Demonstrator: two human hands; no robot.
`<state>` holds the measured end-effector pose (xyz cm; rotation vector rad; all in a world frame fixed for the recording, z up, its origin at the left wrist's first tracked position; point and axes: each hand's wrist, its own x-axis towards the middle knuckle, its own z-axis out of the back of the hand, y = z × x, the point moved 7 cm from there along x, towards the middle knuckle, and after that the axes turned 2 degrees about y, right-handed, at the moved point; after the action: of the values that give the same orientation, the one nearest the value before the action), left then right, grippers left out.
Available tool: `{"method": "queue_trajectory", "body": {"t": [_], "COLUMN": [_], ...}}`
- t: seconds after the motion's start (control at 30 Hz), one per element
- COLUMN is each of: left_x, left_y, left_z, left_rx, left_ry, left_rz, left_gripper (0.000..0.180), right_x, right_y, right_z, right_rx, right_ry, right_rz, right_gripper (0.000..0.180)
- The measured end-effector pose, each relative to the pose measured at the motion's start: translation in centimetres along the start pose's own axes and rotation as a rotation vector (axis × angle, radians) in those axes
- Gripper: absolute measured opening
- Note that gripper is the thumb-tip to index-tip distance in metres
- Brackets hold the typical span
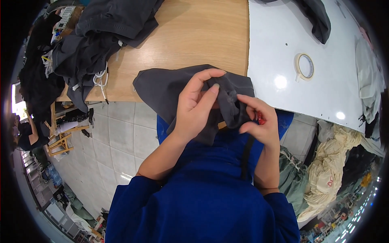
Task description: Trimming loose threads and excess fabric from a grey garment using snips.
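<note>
A dark grey garment [162, 85] lies partly on the wooden table's near edge and partly hangs over it. My left hand [195, 107] pinches a folded part of it between thumb and fingers, lifting it into a loop. My right hand [263, 121] is at the right side of that loop, its index fingertip against the cloth and its thumb held apart below. A small red thing [261, 118] sits within its curled fingers; most of it is hidden, so its kind cannot be told.
More dark grey garments [109, 32] are heaped at the far left, with a white cord [100, 79] dangling. A roll of tape [304, 67] lies on the white tabletop [279, 52] to the right. Cream cloth [330, 162] is bundled below it. A person [28, 131] is at far left.
</note>
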<state>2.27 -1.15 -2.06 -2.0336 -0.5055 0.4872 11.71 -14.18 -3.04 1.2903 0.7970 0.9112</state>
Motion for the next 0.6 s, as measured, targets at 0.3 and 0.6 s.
{"method": "queue_trajectory", "body": {"t": [0.3,0.6], "left_x": [0.8,1.2], "left_y": [-2.1,-2.0], "left_z": [2.1,4.1], "left_rx": [0.723,0.587], "left_ry": [0.129,-0.073], "left_rz": [-0.118,-0.135], "left_gripper": [0.034,0.018], "right_x": [-1.6,-2.2], "right_y": [-1.9,-4.7], "right_z": [3.3,4.2], "right_rx": [0.454,0.822], "right_ry": [-0.418,-0.51], "right_rz": [-0.179,-0.1], "right_gripper": [0.01,0.027]}}
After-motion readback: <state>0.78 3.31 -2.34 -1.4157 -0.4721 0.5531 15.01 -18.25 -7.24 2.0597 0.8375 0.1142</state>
